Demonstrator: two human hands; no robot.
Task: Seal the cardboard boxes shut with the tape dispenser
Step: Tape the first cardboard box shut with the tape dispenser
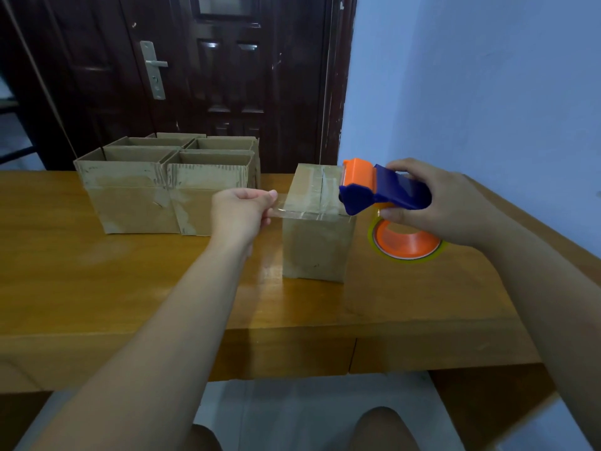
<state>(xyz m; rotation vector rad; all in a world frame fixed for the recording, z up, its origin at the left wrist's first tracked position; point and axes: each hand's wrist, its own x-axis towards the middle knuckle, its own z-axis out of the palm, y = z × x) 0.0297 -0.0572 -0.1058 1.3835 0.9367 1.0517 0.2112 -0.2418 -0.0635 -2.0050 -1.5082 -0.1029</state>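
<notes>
Wooden table (pixel 97 288) by a dark door (pixel 227 76): left hand (pixel 239 211) pinches tape (pixel 309 215), right hand (pixel 432 203) grips dispenser (pixel 383 190).

No writing, label or number can be read. The cardboard boxes (pixel 140 203) show plain brown faces. The tape dispenser (pixel 387 190) is bare orange and blue plastic.

2 hands hold clear tape (pixel 292 213) over a closed cardboard box (pixel 317 242) on the desk (pixel 130 288).
The left hand (pixel 239 211) pinches the tape's free end. The right hand (pixel 432 203) grips the blue-and-orange tape dispenser (pixel 383 190), with the box between both hands. Open boxes (pixel 162 190) stand beyond the left hand, to its left.
</notes>
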